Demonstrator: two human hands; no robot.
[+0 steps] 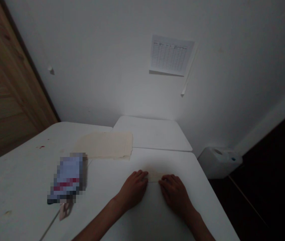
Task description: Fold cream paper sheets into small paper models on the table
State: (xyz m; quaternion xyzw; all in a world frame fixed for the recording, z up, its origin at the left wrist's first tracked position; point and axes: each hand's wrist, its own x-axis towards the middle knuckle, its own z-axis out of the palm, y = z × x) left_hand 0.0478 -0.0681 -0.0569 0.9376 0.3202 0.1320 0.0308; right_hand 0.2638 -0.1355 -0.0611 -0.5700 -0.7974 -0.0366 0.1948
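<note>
Both our left hand and right hand pinch the ends of this flat, narrow beige strip at 6 o'clock; white container at 4, contents hidden from us.

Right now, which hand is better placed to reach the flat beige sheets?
Likely the left hand: it's nearer the beige sheets, which lie farther forward, to its left. The right hand is at the small beige strip's far end.
</note>
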